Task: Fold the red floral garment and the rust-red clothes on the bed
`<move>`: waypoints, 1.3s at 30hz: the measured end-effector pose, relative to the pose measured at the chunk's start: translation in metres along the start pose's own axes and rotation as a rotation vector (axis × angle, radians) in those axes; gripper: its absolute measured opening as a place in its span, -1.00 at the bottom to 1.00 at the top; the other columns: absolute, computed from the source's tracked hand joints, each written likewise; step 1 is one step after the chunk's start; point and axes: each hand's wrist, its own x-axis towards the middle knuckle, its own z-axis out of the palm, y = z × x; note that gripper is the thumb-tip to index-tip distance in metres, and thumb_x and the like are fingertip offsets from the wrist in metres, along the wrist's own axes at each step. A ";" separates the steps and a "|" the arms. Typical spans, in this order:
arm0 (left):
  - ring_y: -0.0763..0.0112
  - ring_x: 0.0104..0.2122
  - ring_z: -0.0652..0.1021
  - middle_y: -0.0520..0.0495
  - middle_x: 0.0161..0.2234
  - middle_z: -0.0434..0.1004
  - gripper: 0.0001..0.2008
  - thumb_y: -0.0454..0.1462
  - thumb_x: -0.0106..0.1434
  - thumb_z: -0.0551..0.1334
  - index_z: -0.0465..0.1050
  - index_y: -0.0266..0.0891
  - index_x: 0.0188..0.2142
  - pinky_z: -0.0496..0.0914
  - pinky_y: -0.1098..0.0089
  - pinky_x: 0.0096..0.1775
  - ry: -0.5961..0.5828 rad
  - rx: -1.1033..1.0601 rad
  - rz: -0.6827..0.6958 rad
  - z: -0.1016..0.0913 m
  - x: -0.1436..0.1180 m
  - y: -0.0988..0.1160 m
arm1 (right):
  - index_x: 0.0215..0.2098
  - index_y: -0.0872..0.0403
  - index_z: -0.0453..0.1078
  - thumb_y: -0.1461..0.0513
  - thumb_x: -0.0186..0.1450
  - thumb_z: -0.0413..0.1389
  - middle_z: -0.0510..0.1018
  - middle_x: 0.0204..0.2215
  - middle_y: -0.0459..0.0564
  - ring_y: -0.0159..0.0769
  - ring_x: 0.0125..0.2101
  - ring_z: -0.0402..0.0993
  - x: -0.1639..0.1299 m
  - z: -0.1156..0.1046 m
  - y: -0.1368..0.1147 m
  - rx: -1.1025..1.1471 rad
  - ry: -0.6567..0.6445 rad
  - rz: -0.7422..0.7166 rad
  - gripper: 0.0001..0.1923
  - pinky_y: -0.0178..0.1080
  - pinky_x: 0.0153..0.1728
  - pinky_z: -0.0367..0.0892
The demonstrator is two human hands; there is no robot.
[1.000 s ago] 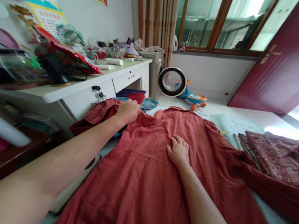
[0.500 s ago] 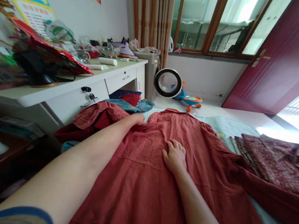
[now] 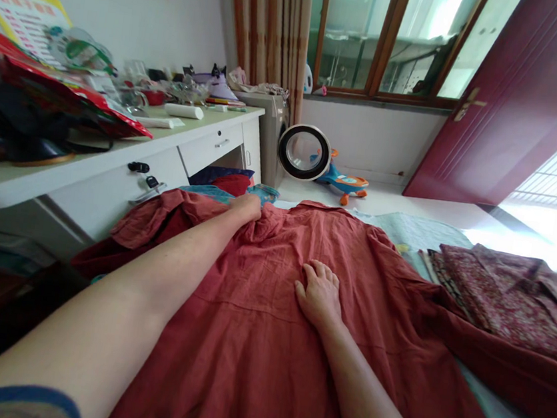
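Observation:
A rust-red dress [image 3: 263, 341] lies spread flat on the bed, collar away from me. My left hand [image 3: 247, 207] reaches far out to its collar and shoulder at the far left and grips a bunch of the cloth there. My right hand [image 3: 318, 293] rests flat, fingers apart, on the chest of the dress and presses it down. The left sleeve [image 3: 156, 222] is crumpled toward the desk; the right sleeve [image 3: 506, 369] trails off to the right.
A cluttered white desk [image 3: 113, 157] with drawers stands close on the left. A folded dark floral garment [image 3: 505, 295] lies on the bed at the right. Beyond the bed are a round fan [image 3: 305, 152], a toy ride-on car [image 3: 344, 182], a window and a maroon door [image 3: 522, 102].
My left hand has slid from the left shoulder of the dress toward the collar and bunched the cloth. The view has shifted right. My right hand has stayed pressed on the chest.

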 end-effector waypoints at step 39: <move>0.11 -0.13 0.56 -0.34 -0.21 0.59 -0.77 -0.35 0.23 0.18 0.50 -0.44 -0.16 0.41 0.29 -0.09 0.139 -0.120 -0.096 0.066 0.067 0.013 | 0.11 0.02 0.37 0.10 0.30 0.05 0.35 0.18 0.08 -0.04 0.19 0.15 -0.002 0.003 -0.001 0.025 0.033 0.007 -0.57 -0.03 0.21 -0.01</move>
